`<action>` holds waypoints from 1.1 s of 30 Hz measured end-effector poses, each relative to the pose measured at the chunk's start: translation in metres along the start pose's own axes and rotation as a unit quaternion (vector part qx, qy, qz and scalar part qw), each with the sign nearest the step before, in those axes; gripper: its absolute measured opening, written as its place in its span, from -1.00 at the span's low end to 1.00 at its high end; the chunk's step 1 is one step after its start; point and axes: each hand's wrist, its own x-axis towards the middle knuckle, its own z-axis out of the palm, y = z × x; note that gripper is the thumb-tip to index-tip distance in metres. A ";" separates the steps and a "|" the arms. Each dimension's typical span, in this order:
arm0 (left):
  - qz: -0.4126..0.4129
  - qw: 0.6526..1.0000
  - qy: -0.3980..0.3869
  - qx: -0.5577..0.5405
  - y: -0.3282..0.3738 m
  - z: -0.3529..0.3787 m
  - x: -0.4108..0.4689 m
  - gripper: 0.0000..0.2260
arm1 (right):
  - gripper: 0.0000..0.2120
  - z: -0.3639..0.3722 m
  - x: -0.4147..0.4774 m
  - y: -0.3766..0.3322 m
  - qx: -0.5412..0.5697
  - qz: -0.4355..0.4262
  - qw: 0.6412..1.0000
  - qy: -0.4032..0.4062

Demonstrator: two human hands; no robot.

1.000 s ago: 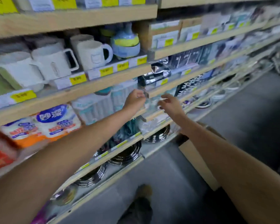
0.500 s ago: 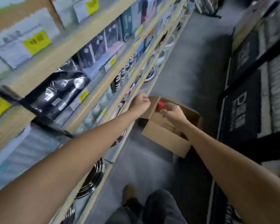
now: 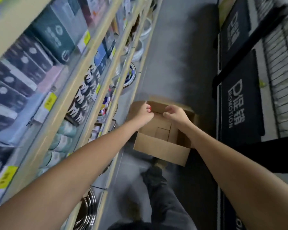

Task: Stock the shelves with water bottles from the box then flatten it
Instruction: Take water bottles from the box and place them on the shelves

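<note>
Both hands reach over one open cardboard box (image 3: 160, 147) on the floor beside the shelves (image 3: 106, 90): left hand (image 3: 144, 113) clenched on something red-tipped, right hand (image 3: 175, 114) curled, apparently empty.

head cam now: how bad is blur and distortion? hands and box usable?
Head view: shelves at left streaked by motion blur, labels unreadable; wide-angle bends the aisle edges; box, left hand and right hand near centre fairly sharp; lighting even, no strong glare.
</note>
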 end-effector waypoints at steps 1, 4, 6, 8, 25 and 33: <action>-0.014 1.000 -0.009 -0.003 0.006 0.003 0.014 -0.62 | -0.62 -0.004 0.016 0.000 0.006 0.008 1.000 -0.005; -0.050 0.998 -0.023 -0.023 0.019 0.009 0.052 -0.58 | -0.58 -0.013 0.061 0.001 0.010 0.032 0.999 -0.029; -0.074 0.996 -0.037 -0.041 0.027 0.014 0.080 -0.55 | -0.58 -0.018 0.092 0.003 0.000 0.040 0.998 -0.039; -0.093 0.993 -0.048 -0.055 0.030 0.014 0.102 -0.54 | -0.59 -0.019 0.120 0.003 0.001 0.053 0.997 -0.052; -0.125 0.990 -0.063 -0.019 -0.095 0.068 0.358 -0.40 | -0.53 0.102 0.354 0.100 -0.036 0.138 0.981 -0.129; -0.075 0.992 -0.092 0.050 -0.218 0.149 0.503 -0.37 | -0.53 0.187 0.472 0.239 -0.044 0.163 0.978 -0.120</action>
